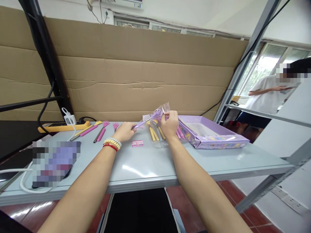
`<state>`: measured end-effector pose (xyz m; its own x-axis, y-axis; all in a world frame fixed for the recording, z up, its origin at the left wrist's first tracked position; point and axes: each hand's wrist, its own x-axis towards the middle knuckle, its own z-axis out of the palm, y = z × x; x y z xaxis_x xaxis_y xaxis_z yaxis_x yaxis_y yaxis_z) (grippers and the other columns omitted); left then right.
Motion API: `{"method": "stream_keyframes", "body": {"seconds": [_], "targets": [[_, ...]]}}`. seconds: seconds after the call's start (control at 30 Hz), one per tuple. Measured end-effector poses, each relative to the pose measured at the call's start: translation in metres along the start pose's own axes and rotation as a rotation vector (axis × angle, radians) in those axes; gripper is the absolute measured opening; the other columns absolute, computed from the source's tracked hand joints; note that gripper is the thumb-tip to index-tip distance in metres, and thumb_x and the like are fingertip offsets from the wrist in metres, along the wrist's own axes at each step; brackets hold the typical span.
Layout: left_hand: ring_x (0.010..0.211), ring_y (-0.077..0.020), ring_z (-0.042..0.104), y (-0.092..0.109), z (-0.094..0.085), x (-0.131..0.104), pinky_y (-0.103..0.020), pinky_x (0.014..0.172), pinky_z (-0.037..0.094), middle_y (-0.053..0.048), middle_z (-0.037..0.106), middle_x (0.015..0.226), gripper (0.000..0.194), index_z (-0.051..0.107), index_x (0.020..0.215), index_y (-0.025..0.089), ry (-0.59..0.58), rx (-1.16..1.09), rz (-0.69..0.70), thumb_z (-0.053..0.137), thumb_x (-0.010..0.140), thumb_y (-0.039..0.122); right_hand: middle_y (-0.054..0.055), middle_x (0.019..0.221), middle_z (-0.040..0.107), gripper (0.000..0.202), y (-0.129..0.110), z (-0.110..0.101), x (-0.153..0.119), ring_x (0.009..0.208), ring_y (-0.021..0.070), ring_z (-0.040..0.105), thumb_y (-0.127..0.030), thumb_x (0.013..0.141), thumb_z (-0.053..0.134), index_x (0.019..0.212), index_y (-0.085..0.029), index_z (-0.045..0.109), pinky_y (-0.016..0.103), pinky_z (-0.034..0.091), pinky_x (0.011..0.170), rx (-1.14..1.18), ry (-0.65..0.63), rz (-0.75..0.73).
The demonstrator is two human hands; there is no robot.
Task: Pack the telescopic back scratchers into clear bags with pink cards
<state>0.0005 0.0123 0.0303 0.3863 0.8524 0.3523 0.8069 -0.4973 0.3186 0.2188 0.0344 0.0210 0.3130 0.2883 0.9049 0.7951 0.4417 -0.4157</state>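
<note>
forearms (87, 174), purple fork (143, 123) (tilted) between grips (125, 131) (170, 124)

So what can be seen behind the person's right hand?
Yellow handles show just left of the right hand, and pink handles just right of it, with the open purple box farther right. Whatever lies directly behind the hand and wrist is covered.

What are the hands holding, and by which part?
Left fingers hold a purple fork by its handle; right fingers pinch clear plastic near its head.
</note>
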Motion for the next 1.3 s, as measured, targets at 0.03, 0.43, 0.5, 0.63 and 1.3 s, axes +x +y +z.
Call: {"method": "stream_keyframes", "body": {"seconds": [0.03,0.43,0.5,0.63,1.3], "targets": [[0.07,-0.0187,0.057,-0.001,0.0,0.0,-0.026,0.062,0.036,-0.006,0.069,0.079,0.03,0.07,0.094,0.018,-0.003,-0.002,0.007,0.043,0.08,0.019,0.006,0.079,0.052,0.01,0.0,0.0,0.0,0.085,0.0225,0.051,-0.018,0.079,0.048,0.072,-0.023,0.042,0.036,0.041,0.078,0.003,0.007,0.007],[0.068,-0.018,0.055,-0.011,-0.002,0.003,-0.026,0.062,0.036,-0.004,0.067,0.075,0.034,0.071,0.097,0.019,-0.033,0.016,-0.001,0.044,0.078,0.023,0.003,0.073,0.06,0.014,0.012,-0.01,0.017,0.069,0.0192,0.058,-0.022,0.08,0.051,0.075,-0.024,0.039,0.032,0.044,0.068,0.191,0.039,0.304],[0.071,-0.0184,0.056,-0.013,-0.006,0.002,-0.026,0.065,0.038,-0.004,0.069,0.078,0.038,0.071,0.103,0.019,-0.014,0.003,-0.039,0.044,0.077,0.023,0.0,0.065,0.057,0.016,0.015,-0.013,0.019,0.064,0.0186,0.058,-0.026,0.081,0.053,0.073,-0.024,0.039,0.03,0.044,0.063,0.239,0.026,0.339],[0.074,-0.0192,0.059,-0.016,-0.013,-0.001,-0.026,0.068,0.04,-0.004,0.071,0.081,0.04,0.072,0.106,0.019,0.003,-0.024,-0.116,0.045,0.076,0.023,-0.002,0.06,0.055,0.018,0.019,-0.014,0.021,0.059,0.0166,0.058,-0.027,0.079,0.056,0.073,-0.023,0.04,0.027,0.043,0.057,0.38,-0.049,0.339],[0.065,-0.0172,0.052,-0.016,-0.018,-0.004,-0.027,0.062,0.037,-0.001,0.06,0.066,0.025,0.068,0.079,0.019,-0.092,-0.008,-0.083,0.046,0.071,0.026,0.001,0.067,0.066,0.02,0.025,-0.013,0.024,0.065,0.0181,0.063,-0.022,0.057,0.07,0.074,-0.017,0.061,0.03,0.049,0.063,0.416,-0.082,0.454]]}}
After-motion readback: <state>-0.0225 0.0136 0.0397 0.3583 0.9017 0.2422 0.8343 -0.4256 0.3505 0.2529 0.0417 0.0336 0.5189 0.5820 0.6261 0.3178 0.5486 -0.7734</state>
